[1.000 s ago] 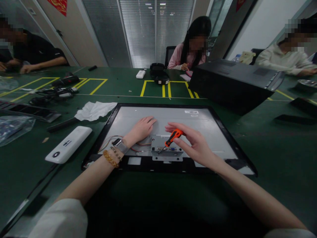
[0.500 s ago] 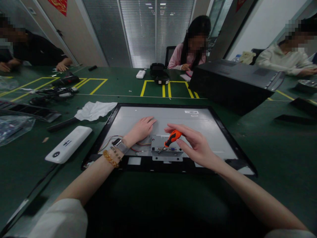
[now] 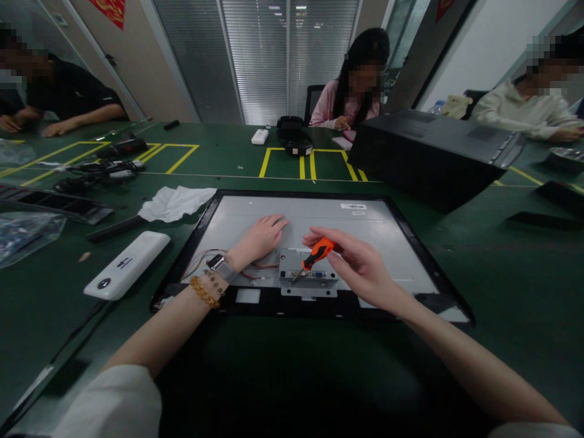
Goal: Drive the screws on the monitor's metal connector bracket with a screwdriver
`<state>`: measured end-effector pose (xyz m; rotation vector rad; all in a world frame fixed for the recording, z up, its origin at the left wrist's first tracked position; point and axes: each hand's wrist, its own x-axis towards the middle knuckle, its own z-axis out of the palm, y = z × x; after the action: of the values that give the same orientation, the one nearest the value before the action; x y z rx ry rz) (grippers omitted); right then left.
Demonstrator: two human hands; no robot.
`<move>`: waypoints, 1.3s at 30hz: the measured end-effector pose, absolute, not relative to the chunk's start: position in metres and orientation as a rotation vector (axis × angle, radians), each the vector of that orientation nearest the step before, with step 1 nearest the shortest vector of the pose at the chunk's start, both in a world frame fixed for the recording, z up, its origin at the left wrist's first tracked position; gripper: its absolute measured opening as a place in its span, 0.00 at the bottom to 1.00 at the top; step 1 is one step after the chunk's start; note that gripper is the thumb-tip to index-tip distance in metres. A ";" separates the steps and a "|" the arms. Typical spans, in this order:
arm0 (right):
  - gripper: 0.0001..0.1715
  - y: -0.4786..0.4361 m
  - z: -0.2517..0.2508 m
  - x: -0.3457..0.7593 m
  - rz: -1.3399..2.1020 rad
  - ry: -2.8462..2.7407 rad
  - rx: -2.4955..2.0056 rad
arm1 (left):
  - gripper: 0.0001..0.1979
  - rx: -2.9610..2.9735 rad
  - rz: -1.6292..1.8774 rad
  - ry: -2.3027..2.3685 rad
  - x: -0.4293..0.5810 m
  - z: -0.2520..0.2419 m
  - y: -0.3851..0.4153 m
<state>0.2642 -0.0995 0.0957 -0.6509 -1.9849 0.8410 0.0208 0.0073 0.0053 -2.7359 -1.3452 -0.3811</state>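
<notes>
An opened monitor panel (image 3: pixel 314 210) lies on the table, its grey metal back facing up inside a black frame. On its near side sits a metal bracket (image 3: pixel 308 292) with a row of video ports. My right hand (image 3: pixel 365 261) holds an orange and black screwdriver (image 3: pixel 320 250) by the handle between thumb and fingers; its tip meets the port row at the left. My left hand (image 3: pixel 262 237) lies flat on the panel beside the bracket, fingers stretched out. Thin coloured wires (image 3: pixel 201 260) run beneath my left wrist.
Left of the panel are a white power bank (image 3: pixel 128 264) with a cable, a crumpled tissue (image 3: pixel 177 204) and a plastic bag (image 3: pixel 30 237). A large black casing (image 3: pixel 424 158) stands at back right. Three people sit around the table; a headset (image 3: pixel 292 134) lies at the far side.
My hands and the screwdriver have hardly moved. The person at the far left has drawn a hand back to the left along the table.
</notes>
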 end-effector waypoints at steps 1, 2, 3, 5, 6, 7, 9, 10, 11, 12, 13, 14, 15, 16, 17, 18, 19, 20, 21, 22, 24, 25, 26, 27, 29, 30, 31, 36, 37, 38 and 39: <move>0.29 -0.100 0.097 0.265 0.840 -1.997 -0.650 | 0.19 -2.730 -0.382 -1.343 0.021 0.005 0.007; 0.29 -0.100 0.098 0.265 0.836 -2.008 -0.649 | 0.19 -2.725 -0.382 -1.342 0.021 0.005 0.008; 0.30 -0.100 0.098 0.265 0.828 -2.016 -0.652 | 0.19 -2.721 -0.383 -1.341 0.021 0.005 0.008; 0.30 -0.099 0.098 0.265 0.800 -2.024 -0.662 | 0.19 -2.718 -0.387 -1.339 0.021 0.005 0.007; 0.30 -0.099 0.098 0.265 0.782 -2.024 -0.668 | 0.19 -2.718 -0.390 -1.337 0.021 0.006 0.007; 0.30 -0.099 0.097 0.264 0.764 -2.022 -0.671 | 0.19 -2.718 -0.393 -1.337 0.021 0.006 0.007; 0.30 -0.098 0.096 0.263 0.724 -2.018 -0.673 | 0.19 -2.719 -0.389 -1.339 0.021 0.008 0.006; 0.30 -0.098 0.095 0.263 0.704 -2.015 -0.671 | 0.19 -2.718 -0.383 -1.339 0.022 0.009 0.005; 0.29 -0.097 0.095 0.262 0.683 -2.012 -0.664 | 0.19 -2.716 -0.375 -1.339 0.022 0.010 0.004; 0.29 -0.097 0.094 0.262 0.661 -2.006 -0.655 | 0.19 -2.716 -0.365 -1.340 0.022 0.011 0.004; 0.28 -0.096 0.094 0.262 0.642 -2.000 -0.649 | 0.19 -2.716 -0.355 -1.340 0.023 0.013 0.003; 0.28 -0.096 0.094 0.262 0.629 -1.997 -0.646 | 0.19 -2.717 -0.346 -1.343 0.023 0.013 0.003; 0.27 -0.095 0.095 0.262 0.626 -1.997 -0.650 | 0.19 -2.719 -0.339 -1.347 0.023 0.014 0.002; 0.26 -0.095 0.095 0.263 0.632 -2.001 -0.661 | 0.19 -2.720 -0.334 -1.352 0.023 0.014 0.002; 0.26 -0.096 0.096 0.263 0.644 -2.008 -0.673 | 0.20 -2.722 -0.330 -1.357 0.023 0.014 0.003; 0.26 -0.096 0.097 0.264 0.661 -2.016 -0.683 | 0.20 -2.721 -0.331 -1.360 0.023 0.013 0.003; 0.27 -0.096 0.097 0.265 0.679 -2.023 -0.686 | 0.20 -2.721 -0.333 -1.362 0.023 0.012 0.004; 0.28 -0.097 0.098 0.265 0.691 -2.025 -0.684 | 0.20 -2.722 -0.337 -1.359 0.023 0.011 0.005; 0.28 -0.097 0.098 0.265 0.700 -2.024 -0.681 | 0.20 -2.719 -0.347 -1.356 0.022 0.009 0.006; 0.29 -0.097 0.099 0.265 0.706 -2.022 -0.677 | 0.20 -2.720 -0.353 -1.348 0.022 0.008 0.006; 0.29 -0.097 0.099 0.263 0.703 -2.011 -0.674 | 0.20 -2.721 -0.367 -1.346 0.022 0.008 0.006; 0.28 -0.097 0.099 0.263 0.693 -2.005 -0.672 | 0.20 -2.724 -0.371 -1.346 0.021 0.008 0.006; 0.27 -0.097 0.099 0.262 0.679 -1.999 -0.670 | 0.19 -2.726 -0.372 -1.348 0.021 0.009 0.005; 0.26 -0.096 0.098 0.261 0.661 -1.992 -0.671 | 0.19 -2.726 -0.370 -1.348 0.022 0.010 0.005; 0.25 -0.095 0.098 0.261 0.623 -1.981 -0.679 | 0.19 -2.722 -0.353 -1.349 0.022 0.012 0.003; 0.24 -0.095 0.097 0.261 0.608 -1.977 -0.682 | 0.19 -2.718 -0.342 -1.351 0.022 0.013 0.003; 0.23 -0.095 0.097 0.261 0.600 -1.973 -0.681 | 0.19 -2.716 -0.332 -1.354 0.023 0.014 0.002; 0.26 -0.097 0.097 0.263 0.661 -1.996 -0.643 | 0.19 -2.711 -0.318 -1.361 0.023 0.014 0.003; 0.27 -0.097 0.098 0.264 0.681 -2.007 -0.636 | 0.19 -2.710 -0.325 -1.362 0.023 0.013 0.003; 0.28 -0.098 0.098 0.264 0.698 -2.016 -0.636 | 0.19 -2.710 -0.333 -1.364 0.023 0.012 0.004; 0.29 -0.099 0.099 0.265 0.710 -2.021 -0.640 | 0.19 -2.713 -0.339 -1.366 0.023 0.011 0.004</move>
<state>0.2645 -0.0987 0.0988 -0.6400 -2.0214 0.7104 0.0227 0.0041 0.0113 -2.7130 -1.3663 -0.3393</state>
